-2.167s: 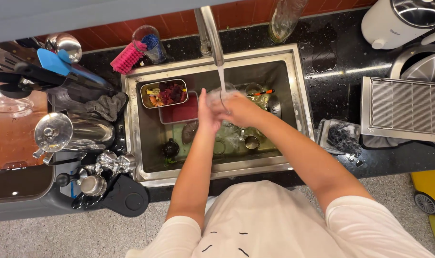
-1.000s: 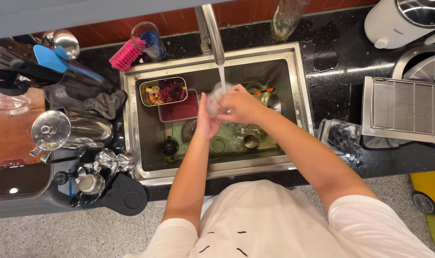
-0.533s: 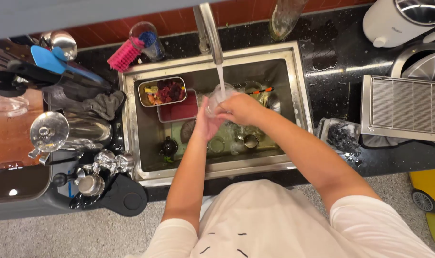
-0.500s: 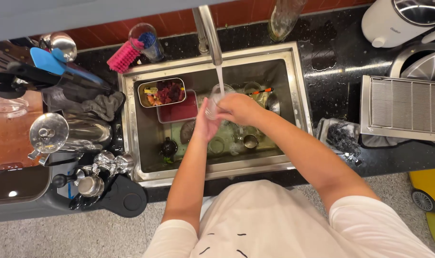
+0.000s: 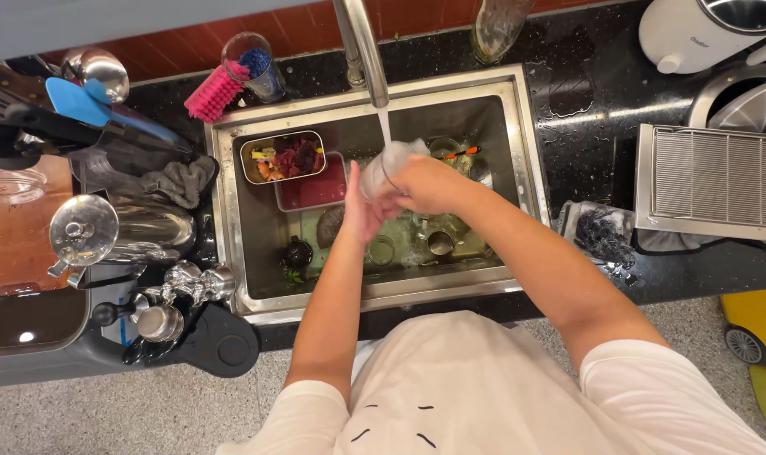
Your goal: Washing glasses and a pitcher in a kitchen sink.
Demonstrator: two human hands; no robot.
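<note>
Over the steel sink (image 5: pixel 517 126), both my hands hold a clear glass (image 5: pixel 385 164) under the stream of water from the tap (image 5: pixel 362 42). My left hand (image 5: pixel 356 206) cups the glass from below and the left. My right hand (image 5: pixel 429 184) grips it from the right, partly covering it. The glass lies tilted, its upper end under the water. Beneath my hands, dirty dishes and small cups (image 5: pixel 440 243) sit in the sink's murky water.
A steel tray of food scraps (image 5: pixel 283 157) and a red container (image 5: pixel 315 187) lie at the sink's left. A pink brush (image 5: pixel 213 93) and a cup stand behind. Steel kettles (image 5: pixel 122 232) crowd the left counter; a wire rack (image 5: pixel 711 181) and a dark cloth (image 5: pixel 600 232) sit on the right.
My hands have stayed under the tap, turning and shifting the glass slightly in the running water. Nothing else in the sink has moved.
</note>
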